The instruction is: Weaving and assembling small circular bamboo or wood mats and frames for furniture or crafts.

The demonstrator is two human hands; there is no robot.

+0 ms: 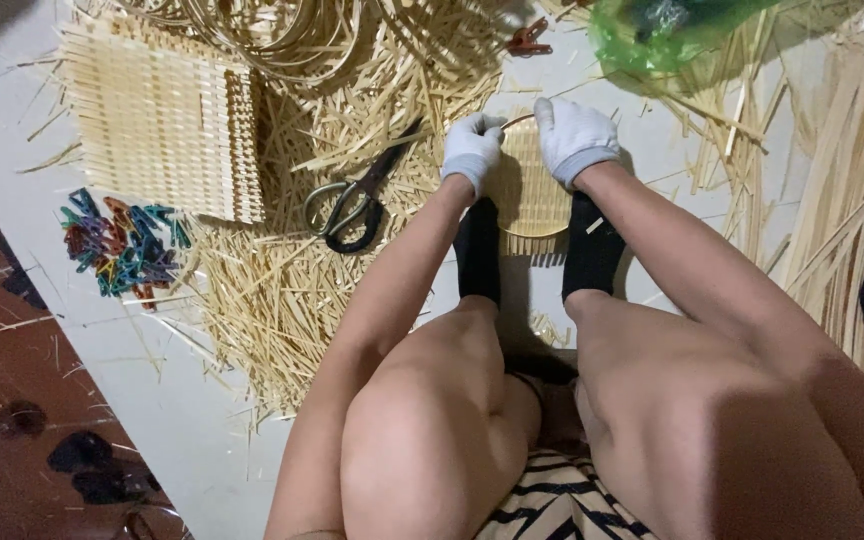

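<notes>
Both gloved hands, left hand and right hand, grip a small woven bamboo basket, which black-socked feet pin steady on the floor.

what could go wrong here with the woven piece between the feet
The small woven piece is pinned only by the socked feet, so it may slip while the left hand and right hand work its rim. The open scissors lie close to the left arm among loose strips.

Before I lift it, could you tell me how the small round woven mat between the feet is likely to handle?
The mat looks thin and made of fine strips, so probably light and slightly springy. Its edge seems unfinished, so loose ends may slip out.
</notes>
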